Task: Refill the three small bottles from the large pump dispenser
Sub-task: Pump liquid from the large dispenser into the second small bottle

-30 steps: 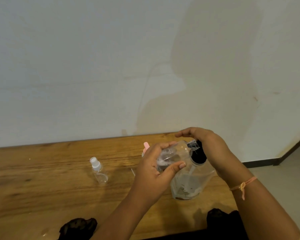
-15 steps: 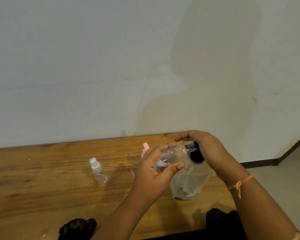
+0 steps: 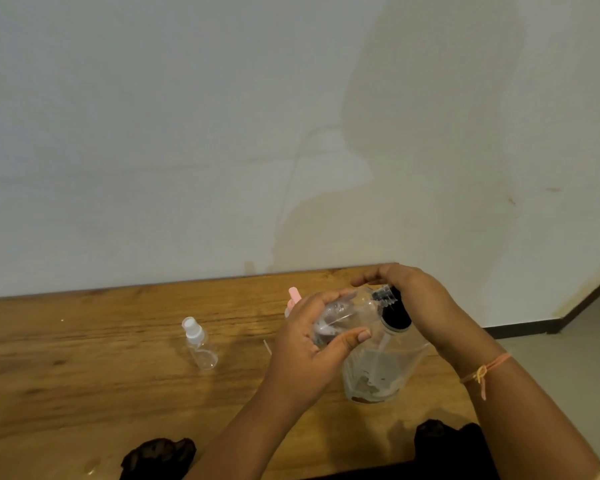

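A large clear pump dispenser with a black collar stands on the wooden table. My right hand lies over its black pump head, fingers bent down across the top. My left hand grips a small clear bottle, tilted with its mouth at the pump's nozzle. A second small clear bottle with a white spray cap stands to the left. A pink-capped small bottle pokes out behind my left hand, mostly hidden.
A white wall runs along the table's far edge. Dark cloth lies at the near edge, left of my left forearm, and more dark fabric sits under my right arm. A thin white stick lies beside my left hand.
My right hand has sunk slightly on the pump head. The small bottle in my left hand stays at the nozzle. Nothing else has moved.
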A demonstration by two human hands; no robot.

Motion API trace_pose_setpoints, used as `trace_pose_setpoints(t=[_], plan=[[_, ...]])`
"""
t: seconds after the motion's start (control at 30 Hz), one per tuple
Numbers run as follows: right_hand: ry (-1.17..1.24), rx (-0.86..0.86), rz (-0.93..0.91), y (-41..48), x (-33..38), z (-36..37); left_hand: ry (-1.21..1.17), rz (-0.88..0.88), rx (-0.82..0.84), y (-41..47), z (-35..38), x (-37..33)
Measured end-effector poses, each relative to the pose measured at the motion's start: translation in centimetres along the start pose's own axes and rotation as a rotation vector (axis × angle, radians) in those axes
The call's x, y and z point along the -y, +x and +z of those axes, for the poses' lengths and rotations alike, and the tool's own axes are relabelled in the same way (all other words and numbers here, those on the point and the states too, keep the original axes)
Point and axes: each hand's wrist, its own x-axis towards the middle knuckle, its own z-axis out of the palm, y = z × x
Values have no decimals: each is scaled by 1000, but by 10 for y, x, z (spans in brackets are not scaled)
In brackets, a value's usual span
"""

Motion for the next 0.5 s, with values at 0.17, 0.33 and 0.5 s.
trace_pose_setpoints(t=[0.17, 0.33, 0.5], plan=[[7, -121, -85, -2, -5, 2, 6, 40, -8, 0, -1, 0], [-55, -232, -318, -19, -6, -1, 13, 48, -14, 2, 0, 2], [12, -26, -17, -5, -3, -2, 15, 38, -8, 0, 2, 3]])
